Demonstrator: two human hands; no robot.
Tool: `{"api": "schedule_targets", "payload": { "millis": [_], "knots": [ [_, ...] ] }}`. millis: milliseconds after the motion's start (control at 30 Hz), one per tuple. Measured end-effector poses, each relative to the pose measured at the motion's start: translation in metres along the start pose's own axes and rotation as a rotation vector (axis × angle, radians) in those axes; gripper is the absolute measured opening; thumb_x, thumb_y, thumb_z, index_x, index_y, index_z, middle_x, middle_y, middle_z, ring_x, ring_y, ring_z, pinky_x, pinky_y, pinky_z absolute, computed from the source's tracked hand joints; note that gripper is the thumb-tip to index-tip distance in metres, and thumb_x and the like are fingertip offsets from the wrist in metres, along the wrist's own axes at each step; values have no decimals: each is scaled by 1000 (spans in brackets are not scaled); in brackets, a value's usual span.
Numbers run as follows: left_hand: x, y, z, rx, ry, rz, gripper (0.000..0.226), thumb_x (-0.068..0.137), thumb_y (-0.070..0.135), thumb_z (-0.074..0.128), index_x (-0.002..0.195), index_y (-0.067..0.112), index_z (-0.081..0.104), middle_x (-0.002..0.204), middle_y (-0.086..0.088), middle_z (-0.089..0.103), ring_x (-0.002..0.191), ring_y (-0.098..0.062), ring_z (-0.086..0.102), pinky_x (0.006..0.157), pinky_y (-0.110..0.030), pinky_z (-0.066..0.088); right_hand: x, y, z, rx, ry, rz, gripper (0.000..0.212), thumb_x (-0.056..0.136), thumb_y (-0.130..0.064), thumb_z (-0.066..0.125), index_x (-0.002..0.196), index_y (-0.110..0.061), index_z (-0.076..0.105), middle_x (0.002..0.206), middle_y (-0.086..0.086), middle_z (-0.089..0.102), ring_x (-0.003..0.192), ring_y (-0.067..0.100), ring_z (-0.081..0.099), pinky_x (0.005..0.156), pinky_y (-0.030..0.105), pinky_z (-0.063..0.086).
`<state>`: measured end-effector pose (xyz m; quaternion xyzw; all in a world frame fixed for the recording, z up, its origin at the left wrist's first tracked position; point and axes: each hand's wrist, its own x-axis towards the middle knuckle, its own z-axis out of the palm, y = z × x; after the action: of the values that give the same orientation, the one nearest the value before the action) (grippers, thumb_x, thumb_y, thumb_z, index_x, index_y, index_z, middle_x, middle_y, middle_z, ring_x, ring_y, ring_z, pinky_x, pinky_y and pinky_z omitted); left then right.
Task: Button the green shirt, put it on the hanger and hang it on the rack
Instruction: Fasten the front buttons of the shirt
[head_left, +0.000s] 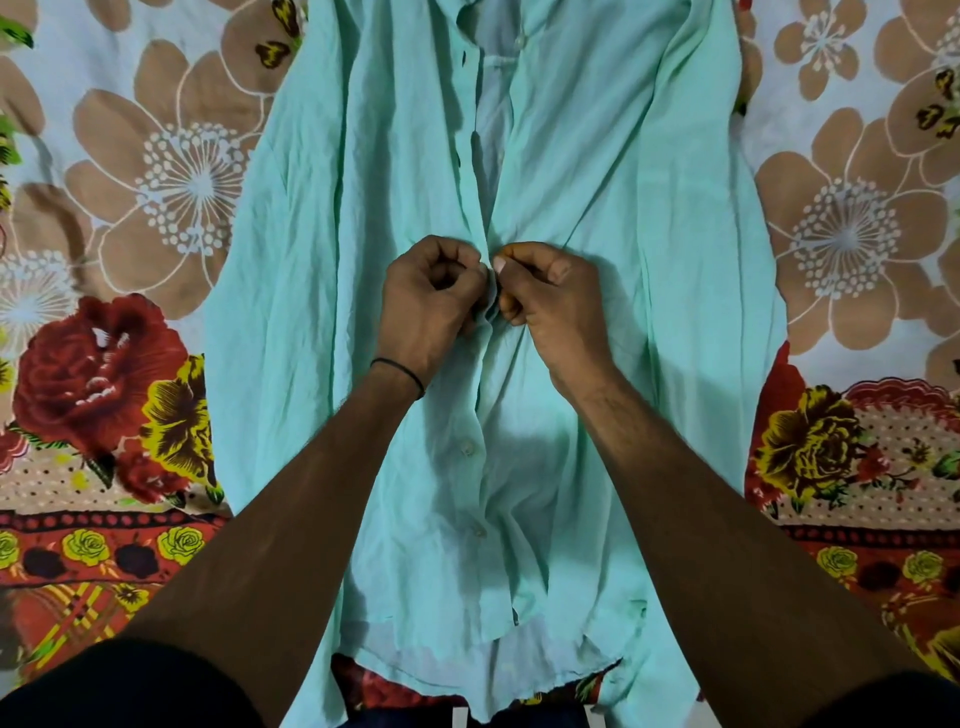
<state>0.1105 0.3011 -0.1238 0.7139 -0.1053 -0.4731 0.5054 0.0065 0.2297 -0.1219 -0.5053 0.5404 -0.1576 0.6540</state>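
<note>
Green cloth is pinched between both my hands. My left hand (431, 301) curls round one edge of the front opening, and my right hand (550, 301) pinches the facing edge between thumb and forefinger. They meet at the middle of the green shirt (597, 182). My fingers hide the button there, so I cannot tell whether it is through. A thin black band (400, 371) circles my left wrist. Nearer me the front lies closed, with two lower buttons (466, 448) showing. Beyond my hands it gapes up to a top button (521, 40). The shirt lies front up, collar away from me, on a flowered bedsheet (156, 208) in red, yellow and tan.
</note>
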Motion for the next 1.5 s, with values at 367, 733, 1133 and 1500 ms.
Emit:
{"api": "schedule_targets", "payload": {
  "millis": [367,733,1133,1500],
  "knots": [
    [3,-4,0,95,0,11,13,88,11,69,93,0,63,66,-14,60,49,-14,50,46,-23,40,5,-3,1,-66,16,27,15,93,-11,64,83,-3,71,54,8,55,48,14,49,50,22,42],
    [8,12,-6,-77,-59,-178,10,93,9,62,88,0,62,60,-10,46,44,-20,38,38,-15,30,6,-1,1,-134,20,20,16,96,-17,62,89,-4,69,54,5,57,52,17,54,53,25,46],
    [37,51,3,102,127,218,10,89,6,60,99,1,58,84,-14,64,54,-21,61,45,-22,42,39,-58,5,-141,136,-136,7,92,-11,62,87,-9,65,64,2,63,52,17,59,48,30,52],
    [79,44,4,434,201,220,6,88,17,62,87,11,61,76,-8,68,64,-24,67,57,-30,54,67,-36,20,-410,285,-202,10,88,-14,63,96,-9,67,84,3,71,75,22,68,72,43,57]
  ]
}}
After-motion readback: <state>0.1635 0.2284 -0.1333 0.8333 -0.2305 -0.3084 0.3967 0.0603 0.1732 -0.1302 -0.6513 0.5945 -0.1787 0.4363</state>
